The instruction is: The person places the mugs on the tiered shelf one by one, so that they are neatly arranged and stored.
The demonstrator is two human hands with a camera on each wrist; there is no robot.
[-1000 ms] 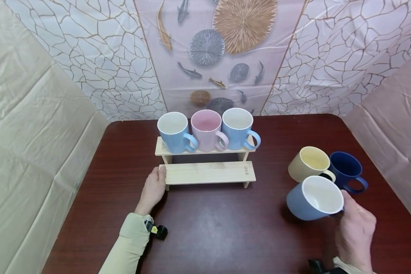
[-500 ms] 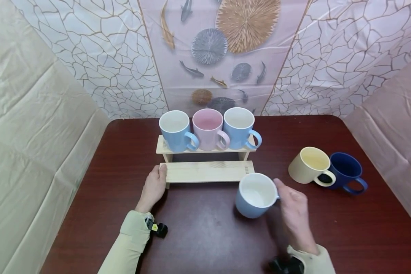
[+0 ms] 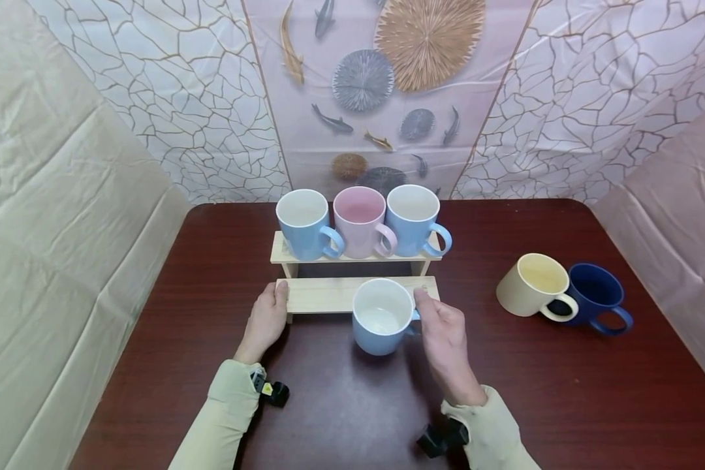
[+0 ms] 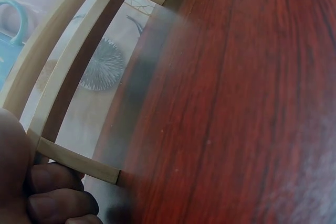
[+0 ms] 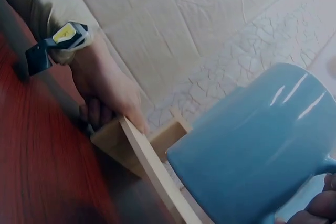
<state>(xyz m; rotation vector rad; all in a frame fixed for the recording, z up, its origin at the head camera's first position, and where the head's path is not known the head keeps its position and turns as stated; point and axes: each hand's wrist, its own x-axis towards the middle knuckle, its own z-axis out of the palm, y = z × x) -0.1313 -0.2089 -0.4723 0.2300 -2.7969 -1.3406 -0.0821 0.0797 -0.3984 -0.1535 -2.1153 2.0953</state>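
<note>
My right hand grips the handle of a light blue mug with a white inside. In the head view the mug overlaps the front edge of the lower board of a two-step wooden rack. My left hand holds the left end of that lower board, thumb on top and fingers curled beneath, as the left wrist view shows. On the upper step stand a blue mug, a pink mug and another blue mug, handles toward the right. The right wrist view shows the held mug close to the board.
To the right on the dark red-brown table stand a yellow mug and a dark blue mug, close together. A patterned cloth hangs behind the table, with pale cloth walls at both sides.
My right hand has carried the light blue mug leftward from beside the yellow and dark blue mugs to the front of the rack. My left hand stays on the lower board.
</note>
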